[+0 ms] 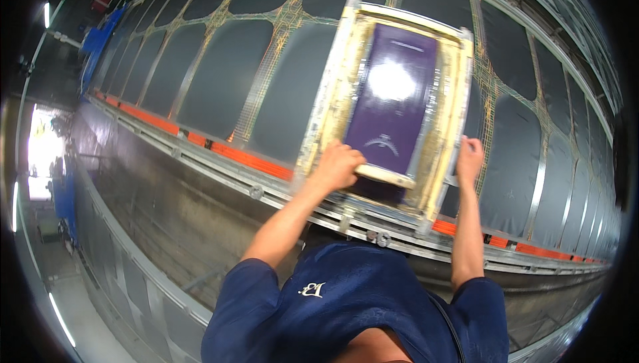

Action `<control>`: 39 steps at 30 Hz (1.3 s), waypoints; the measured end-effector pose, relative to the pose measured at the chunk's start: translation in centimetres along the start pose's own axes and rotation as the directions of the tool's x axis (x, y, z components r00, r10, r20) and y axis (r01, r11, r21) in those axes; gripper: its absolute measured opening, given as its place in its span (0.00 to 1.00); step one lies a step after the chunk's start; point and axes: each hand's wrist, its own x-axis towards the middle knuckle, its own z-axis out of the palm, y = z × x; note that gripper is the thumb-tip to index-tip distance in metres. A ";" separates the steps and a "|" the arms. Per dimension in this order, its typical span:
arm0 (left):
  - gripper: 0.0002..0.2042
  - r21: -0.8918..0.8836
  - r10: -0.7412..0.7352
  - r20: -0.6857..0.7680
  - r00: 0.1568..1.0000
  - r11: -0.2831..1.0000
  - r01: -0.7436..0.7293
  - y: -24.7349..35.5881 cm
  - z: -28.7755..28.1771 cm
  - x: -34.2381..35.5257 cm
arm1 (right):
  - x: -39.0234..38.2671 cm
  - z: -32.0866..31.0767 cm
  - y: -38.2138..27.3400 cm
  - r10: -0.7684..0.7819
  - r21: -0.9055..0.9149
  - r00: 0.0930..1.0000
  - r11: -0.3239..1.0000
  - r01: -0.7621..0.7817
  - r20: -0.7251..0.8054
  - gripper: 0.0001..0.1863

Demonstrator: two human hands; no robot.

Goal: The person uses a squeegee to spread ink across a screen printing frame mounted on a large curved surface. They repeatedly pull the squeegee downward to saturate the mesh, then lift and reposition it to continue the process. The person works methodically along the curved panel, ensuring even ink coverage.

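With the arm slanting inward, the left grip (338, 165) is curling beside a pale bar (386, 175); I cannot tell what it is holding. The right grip (470, 151) is curling narrowly at the screen frame's (466, 63) right edge, its hold unclear. The frame is overlapping the counter's (219, 90) near edge, dark surface extending either side.

White glare hides the middle of the purple screen mesh (393, 123); its pale markings are too small to read. The left hand's fingertips curl out of sight, and the right hand's contact with the blurred frame (458, 90) is unclear. The near edge crops the navy shirt (373, 283); overexposure washes out the left doorway (43, 146).
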 end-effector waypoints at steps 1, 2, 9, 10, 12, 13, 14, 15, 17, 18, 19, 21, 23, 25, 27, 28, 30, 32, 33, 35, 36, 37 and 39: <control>0.17 -0.017 -0.010 0.011 1.000 1.000 0.010 -3.0 -1.7 -1.1 | -1.3 2.6 -1.8 -0.020 0.034 1.000 0.999 0.020 -0.012 0.14; 0.17 -0.004 0.006 0.027 1.000 1.000 -0.005 -5.5 -3.3 -2.9 | -3.3 5.2 -3.7 0.030 0.045 0.999 0.999 -0.030 -0.012 0.14; 0.16 0.096 0.075 -0.146 0.986 0.994 -0.061 -15.2 -9.2 -13.4 | -8.4 15.4 -14.2 0.087 0.123 0.996 0.989 -0.086 0.003 0.14; 0.16 0.091 0.086 -0.153 0.984 0.993 -0.073 -15.7 -9.3 -14.2 | -8.4 15.9 -15.1 0.081 0.105 0.997 0.991 -0.078 -0.022 0.14; 0.17 0.058 0.105 -0.140 0.985 0.994 -0.098 -15.4 -8.9 -15.9 | -8.6 15.9 -15.7 0.095 0.048 0.994 0.995 -0.092 -0.053 0.14; 0.18 0.062 0.113 -0.121 0.986 0.992 -0.106 -15.5 -8.6 -16.3 | -8.7 15.9 -15.9 0.087 0.033 0.995 0.996 -0.085 -0.045 0.15; 0.18 0.064 0.120 -0.129 0.984 0.992 -0.113 -15.5 -8.1 -16.7 | -8.7 16.0 -15.8 0.072 0.023 0.996 0.997 -0.071 -0.059 0.14; 0.19 0.065 0.123 -0.138 0.983 0.991 -0.115 -15.5 -7.7 -17.1 | -8.8 16.1 -15.7 0.066 0.006 0.995 0.998 -0.065 -0.073 0.14; 0.19 0.064 0.111 -0.145 0.983 0.993 -0.103 -15.8 -6.8 -17.4 | -8.8 16.6 -15.0 0.099 0.003 0.994 0.995 -0.099 -0.040 0.14; 0.19 0.071 0.132 -0.152 0.979 0.990 -0.122 -16.1 -6.5 -17.4 | -9.0 16.9 -14.6 0.105 -0.024 0.993 0.994 -0.106 -0.045 0.15; 0.19 0.080 0.140 -0.153 0.978 0.988 -0.129 -16.4 -6.3 -17.2 | -8.9 17.3 -14.3 0.082 -0.027 0.995 0.996 -0.084 -0.056 0.15; 0.19 0.084 0.162 -0.169 0.972 0.985 -0.149 -17.4 -6.1 -15.8 | -8.9 18.1 -13.8 0.056 -0.039 0.996 0.997 -0.059 -0.075 0.15; 0.19 0.068 0.179 -0.188 0.966 0.983 -0.170 -19.1 -6.3 -13.1 | -9.0 18.6 -13.7 0.066 -0.053 0.996 0.996 -0.069 -0.062 0.16; 0.21 0.083 0.197 -0.200 0.960 0.980 -0.183 -21.0 -6.4 -8.8 | -9.0 18.4 -14.0 0.097 -0.091 0.995 0.991 -0.098 -0.014 0.15; 0.22 0.107 0.196 -0.213 0.957 0.978 -0.176 -23.4 -6.4 -3.8 | -8.7 17.6 -14.6 0.121 -0.120 0.991 0.986 -0.114 0.052 0.15; 0.22 0.123 0.210 -0.235 0.949 0.975 -0.185 -24.8 -6.4 -0.9 | -8.4 17.3 -15.1 0.172 -0.148 0.980 0.977 -0.156 0.104 0.15; 0.23 0.161 0.239 -0.281 0.930 0.967 -0.199 -27.6 -6.5 5.0 | -7.2 16.3 -16.1 0.323 -0.344 0.915 0.910 -0.231 0.241 0.14; 0.22 0.160 0.227 -0.275 0.934 0.969 -0.189 -30.3 -6.9 10.8 | -3.8 16.4 -17.4 0.145 -0.289 0.947 0.955 -0.060 0.285 0.14; 0.21 0.167 0.235 -0.283 0.930 0.967 -0.193 -31.6 -7.1 13.9 | -2.5 16.5 -18.3 0.123 -0.296 0.944 0.955 -0.029 0.305 0.14; 0.19 0.191 0.265 -0.300 0.916 0.958 -0.215 -33.4 -7.9 19.3 | 2.0 18.3 -20.3 -0.124 -0.130 0.953 0.978 0.165 0.277 0.21; 0.15 0.131 0.232 -0.232 0.945 0.970 -0.206 -34.1 -8.5 21.4 | 4.6 19.5 -21.4 -0.305 -0.080 0.919 0.939 0.333 0.251 0.25; 0.13 0.079 0.248 -0.267 0.931 0.969 -0.235 -34.4 -9.2 22.5 | 7.0 20.7 -22.7 -0.413 -0.019 0.878 0.903 0.430 0.240 0.28; 0.11 0.035 0.220 -0.220 0.950 0.975 -0.218 -34.8 -10.8 24.9 | 11.5 22.8 -25.3 -0.597 0.025 0.733 0.781 0.624 0.328 0.31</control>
